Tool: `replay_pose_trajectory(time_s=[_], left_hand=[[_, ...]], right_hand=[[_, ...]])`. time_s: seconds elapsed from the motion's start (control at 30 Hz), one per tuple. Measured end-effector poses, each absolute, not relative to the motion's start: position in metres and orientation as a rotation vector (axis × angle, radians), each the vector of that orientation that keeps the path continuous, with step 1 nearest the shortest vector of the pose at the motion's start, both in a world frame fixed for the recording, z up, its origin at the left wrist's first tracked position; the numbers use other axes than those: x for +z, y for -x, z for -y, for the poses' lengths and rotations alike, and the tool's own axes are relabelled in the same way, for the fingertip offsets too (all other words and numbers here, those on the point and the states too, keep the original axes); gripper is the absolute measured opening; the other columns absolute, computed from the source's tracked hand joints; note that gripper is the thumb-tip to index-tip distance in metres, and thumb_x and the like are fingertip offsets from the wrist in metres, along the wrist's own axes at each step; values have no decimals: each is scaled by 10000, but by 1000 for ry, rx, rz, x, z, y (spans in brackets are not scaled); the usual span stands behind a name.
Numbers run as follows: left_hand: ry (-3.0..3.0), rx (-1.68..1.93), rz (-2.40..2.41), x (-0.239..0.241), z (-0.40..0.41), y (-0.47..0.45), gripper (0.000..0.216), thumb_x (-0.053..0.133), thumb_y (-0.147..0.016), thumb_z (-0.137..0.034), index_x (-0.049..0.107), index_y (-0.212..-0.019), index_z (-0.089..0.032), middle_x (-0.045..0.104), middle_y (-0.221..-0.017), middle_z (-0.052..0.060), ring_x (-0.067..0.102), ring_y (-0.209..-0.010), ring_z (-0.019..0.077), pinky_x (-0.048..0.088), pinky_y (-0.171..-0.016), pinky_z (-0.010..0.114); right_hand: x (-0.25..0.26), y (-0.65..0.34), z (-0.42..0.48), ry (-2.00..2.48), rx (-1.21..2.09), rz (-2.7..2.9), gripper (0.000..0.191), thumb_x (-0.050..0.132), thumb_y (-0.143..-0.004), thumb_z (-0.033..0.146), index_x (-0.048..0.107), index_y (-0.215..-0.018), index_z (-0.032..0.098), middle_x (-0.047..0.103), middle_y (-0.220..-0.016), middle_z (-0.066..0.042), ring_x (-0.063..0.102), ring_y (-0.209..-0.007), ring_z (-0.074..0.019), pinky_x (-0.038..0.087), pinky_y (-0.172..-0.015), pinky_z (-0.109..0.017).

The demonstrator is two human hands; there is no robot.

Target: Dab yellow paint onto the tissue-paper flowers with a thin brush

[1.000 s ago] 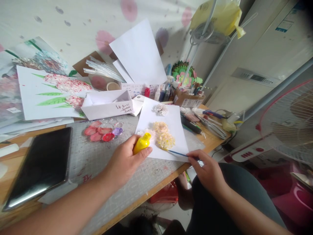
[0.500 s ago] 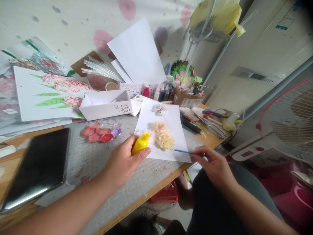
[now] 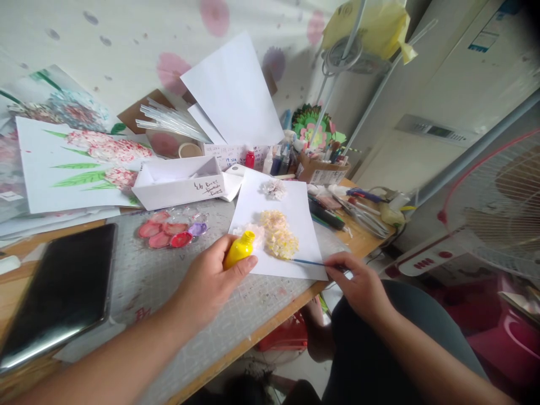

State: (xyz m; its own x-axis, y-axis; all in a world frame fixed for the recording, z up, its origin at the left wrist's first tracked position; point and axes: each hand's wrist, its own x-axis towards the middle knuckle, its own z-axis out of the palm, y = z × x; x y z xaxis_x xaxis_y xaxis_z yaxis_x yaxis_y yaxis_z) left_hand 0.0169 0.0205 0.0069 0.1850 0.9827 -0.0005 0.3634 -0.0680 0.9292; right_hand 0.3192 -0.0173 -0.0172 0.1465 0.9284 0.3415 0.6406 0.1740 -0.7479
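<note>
My left hand (image 3: 208, 281) is wrapped round a small yellow paint bottle (image 3: 238, 249) resting on the grey cutting mat (image 3: 169, 275). My right hand (image 3: 358, 287) pinches a thin blue paintbrush (image 3: 310, 262) whose tip touches the yellow paper flower cluster (image 3: 278, 236). That cluster lies on a white sheet (image 3: 276, 225), with a paler flower beside the bottle and a white paper flower (image 3: 273, 188) further back on the same sheet.
A paint palette (image 3: 172, 230) with red and purple wells, a white open box (image 3: 181, 181), a dark tablet (image 3: 59, 287), flower paintings (image 3: 80, 163), a pot of pens (image 3: 320, 163) and loose tools (image 3: 363, 214) crowd the desk. A fan (image 3: 493, 208) stands at right.
The brush tip moved a little along the lower edge of the yellow flower cluster, in and back. My left hand kept holding the bottle; the view drifted slightly.
</note>
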Motion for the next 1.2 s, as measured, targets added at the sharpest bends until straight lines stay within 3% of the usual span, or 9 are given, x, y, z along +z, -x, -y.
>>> replay_pose_trajectory(time_s=[0.37,0.7,0.87,1.2], left_hand=[[-1572,903,-1312,6,-21,-17,424,628,-815,-627,618,-1013,-252,606,-772,-37,574,-739,217,436,-672,332],[-1572,886,-1313,6,-20,-16,432,621,-826,-629,613,-1031,-248,639,-866,-15,587,-833,239,447,-738,362],[-1567,876,-1308,5,-20,-16,451,619,-828,-637,607,-1053,-246,633,-871,-14,582,-840,241,444,-741,365],[-1568,866,-1297,4,-20,-14,447,612,-849,-654,594,-1047,-253,592,-822,-45,556,-797,219,428,-734,353]], right_hand=[[-14,-328,10,1505,434,1507,273,773,-783,501,760,-759,229,765,-795,-62,695,-735,-217,573,-686,-338],[-15,-323,6,1505,474,1523,163,766,-750,401,768,-745,238,749,-783,-55,680,-735,-220,558,-694,-343],[-14,-324,7,1524,524,1482,180,746,-755,411,775,-764,233,750,-764,-50,652,-659,-201,537,-602,-318],[-15,-330,7,1569,545,1395,234,761,-705,452,763,-756,224,745,-757,-57,640,-663,-207,516,-652,-341]])
